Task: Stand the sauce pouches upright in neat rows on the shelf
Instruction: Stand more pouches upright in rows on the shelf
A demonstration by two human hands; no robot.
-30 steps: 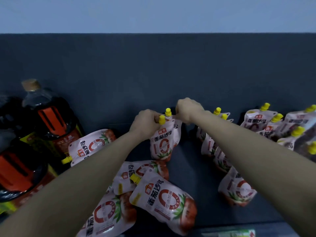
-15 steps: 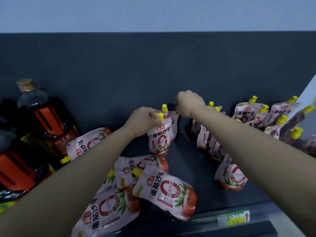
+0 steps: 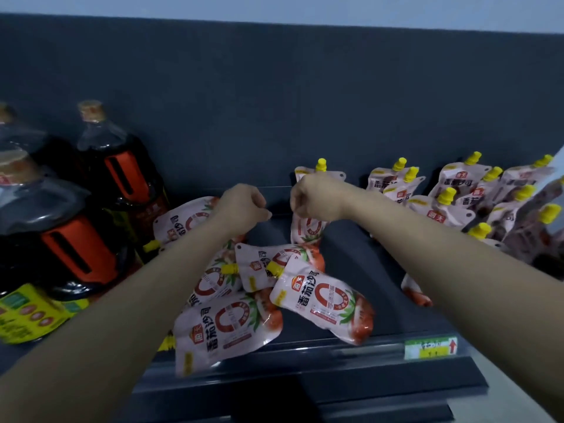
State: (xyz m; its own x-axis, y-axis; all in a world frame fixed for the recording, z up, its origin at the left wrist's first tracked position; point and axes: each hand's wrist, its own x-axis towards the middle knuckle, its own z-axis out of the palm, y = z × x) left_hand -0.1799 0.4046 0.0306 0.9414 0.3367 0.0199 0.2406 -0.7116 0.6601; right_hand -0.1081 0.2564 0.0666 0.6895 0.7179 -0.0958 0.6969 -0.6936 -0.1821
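Sauce pouches are white and red with yellow caps. Two upright pouches [image 3: 308, 228] stand one behind the other at mid-shelf; my right hand [image 3: 316, 199] is curled over the front one's top and hides its cap. My left hand [image 3: 241, 209] hovers in a fist just left of them, holding nothing. Several pouches lie flat in a heap: one at the front [image 3: 323, 303], one at the shelf lip [image 3: 225, 326], one behind them [image 3: 259, 267], and one at the back left [image 3: 180, 222]. More upright pouches [image 3: 451, 178] fill rows on the right.
Large dark bottles with orange handles [image 3: 119, 178] [image 3: 64, 242] crowd the shelf's left side. The dark shelf floor [image 3: 360, 257] shows between the heap and the right rows. A green and yellow price tag [image 3: 430, 348] sits on the front rail.
My left hand has let go of the front upright pouch and drawn back to the left. My right hand has shifted forward over that pouch's top. The camera has moved closer.
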